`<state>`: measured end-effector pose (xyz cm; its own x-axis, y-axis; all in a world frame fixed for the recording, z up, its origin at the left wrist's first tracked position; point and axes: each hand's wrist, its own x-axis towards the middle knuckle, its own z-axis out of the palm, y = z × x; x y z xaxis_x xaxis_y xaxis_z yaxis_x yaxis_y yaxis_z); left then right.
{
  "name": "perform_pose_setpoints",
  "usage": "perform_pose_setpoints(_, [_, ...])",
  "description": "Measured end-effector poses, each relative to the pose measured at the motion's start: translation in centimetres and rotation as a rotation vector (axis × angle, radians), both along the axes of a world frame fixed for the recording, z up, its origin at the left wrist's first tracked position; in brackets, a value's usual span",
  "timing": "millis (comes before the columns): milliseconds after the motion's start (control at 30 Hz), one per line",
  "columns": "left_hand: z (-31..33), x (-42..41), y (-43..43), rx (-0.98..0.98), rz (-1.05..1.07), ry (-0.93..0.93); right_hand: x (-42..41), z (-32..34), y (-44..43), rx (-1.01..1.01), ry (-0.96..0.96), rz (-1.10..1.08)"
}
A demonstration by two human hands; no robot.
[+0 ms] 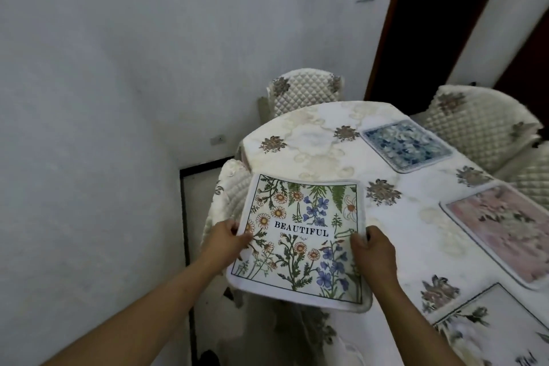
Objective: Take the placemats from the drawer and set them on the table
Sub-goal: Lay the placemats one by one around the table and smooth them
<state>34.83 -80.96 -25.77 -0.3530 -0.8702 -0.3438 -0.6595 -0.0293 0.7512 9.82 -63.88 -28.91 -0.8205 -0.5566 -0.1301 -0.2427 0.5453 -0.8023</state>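
I see my left hand (230,236) pinching the left edge of the flower placemat (303,235) printed BEAUTIFUL, with the thumb on top. My right hand (370,249) grips its right edge, fingers curled. The placemat is over the left edge of the table (312,134). Three other placemats lie flat there: the blue placemat (407,144), the pink placemat (502,229) and the white placemat (499,330).

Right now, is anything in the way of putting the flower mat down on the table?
Nothing visible is. The left hand and right hand hold the flower mat over the edge of the table. The blue mat and pink mat lie off to the right.
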Motion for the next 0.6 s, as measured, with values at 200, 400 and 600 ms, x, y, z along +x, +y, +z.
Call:
perform_pose_setpoints(200, [-0.8,-4.2,-9.6,-0.020,-0.246,0.038,1.5,0.1,-3.3,0.019,0.020,-0.260])
perform_pose_setpoints(400, [-1.2,-9.0,-16.5,-0.015,-0.521,0.024,3.9,0.4,-4.4,0.080,0.008,-0.490])
perform_pose_setpoints(600, [-2.5,-15.4,-19.3,-0.025,-0.721,-0.032,3.6,-2.0,-5.3,0.014,-0.105,-0.676])
